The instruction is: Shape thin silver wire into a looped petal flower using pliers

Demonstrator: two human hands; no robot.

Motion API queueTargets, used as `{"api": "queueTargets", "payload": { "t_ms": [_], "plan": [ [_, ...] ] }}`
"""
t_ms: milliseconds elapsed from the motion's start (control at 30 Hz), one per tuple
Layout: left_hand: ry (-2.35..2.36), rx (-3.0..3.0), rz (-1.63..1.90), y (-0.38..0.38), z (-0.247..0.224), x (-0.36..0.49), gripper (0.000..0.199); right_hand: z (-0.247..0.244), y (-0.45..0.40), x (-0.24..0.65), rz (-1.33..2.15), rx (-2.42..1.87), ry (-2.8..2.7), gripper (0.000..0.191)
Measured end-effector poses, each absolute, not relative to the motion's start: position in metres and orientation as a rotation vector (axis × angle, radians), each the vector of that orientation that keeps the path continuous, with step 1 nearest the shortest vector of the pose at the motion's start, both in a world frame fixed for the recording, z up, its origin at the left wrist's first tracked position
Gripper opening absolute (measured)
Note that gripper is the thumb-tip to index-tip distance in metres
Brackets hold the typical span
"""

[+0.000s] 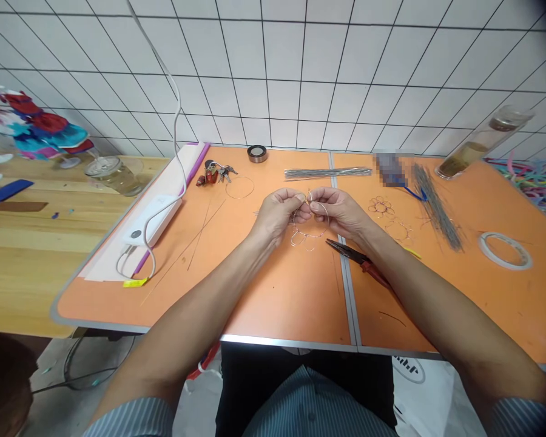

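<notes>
Over the middle of the orange table, my left hand (284, 209) and my right hand (339, 210) meet at the top of a thin wire ring (310, 235). Both hands are closed, pinching the wire between thumb and fingertips. Small wire loops hang along the ring's lower left side. Just below my right hand lie pliers (357, 254) with dark jaws and red handles, partly hidden under my right forearm. To the right, a flower-shaped wire piece (381, 207) rests flat, with another wire ring (398, 229) near it.
Wire bundles lie at the back (327, 173) and right (437, 206). A black tape roll (257, 153), keys (225, 172), a white power strip (152, 221) with its cable, a white ring roll (505, 250) and a glass bottle (482, 142) surround the work area. Loose wires lie left.
</notes>
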State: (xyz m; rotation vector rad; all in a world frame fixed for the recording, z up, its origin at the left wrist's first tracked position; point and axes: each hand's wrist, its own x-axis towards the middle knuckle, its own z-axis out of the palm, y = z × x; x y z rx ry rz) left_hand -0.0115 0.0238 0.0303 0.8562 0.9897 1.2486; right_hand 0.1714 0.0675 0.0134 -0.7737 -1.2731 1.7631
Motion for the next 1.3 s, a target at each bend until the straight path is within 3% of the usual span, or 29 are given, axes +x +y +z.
{"api": "queueTargets", "payload": {
  "t_ms": [533, 800, 1167, 1300],
  "plan": [
    [1.115, 0.969, 1.306, 0.021, 0.029, -0.010, 0.019, 0.002, 0.072, 0.166, 1.781, -0.663, -1.209, 0.057],
    [1.325, 1.077, 1.252, 0.011, 0.039, -0.007, 0.012, 0.018, 0.083, 0.195, 2.042, -0.674, -1.419, 0.051],
    [1.345, 1.200, 1.136, -0.004, 0.036, 0.005, 0.011, 0.002, 0.056, 0.197, 1.489, -0.961, -1.563, 0.031],
    [1.358, 1.210, 1.109, -0.003, 0.035, 0.004, 0.011, 0.005, 0.043, 0.197, 1.349, -0.880, -1.584, 0.023]
  ]
}}
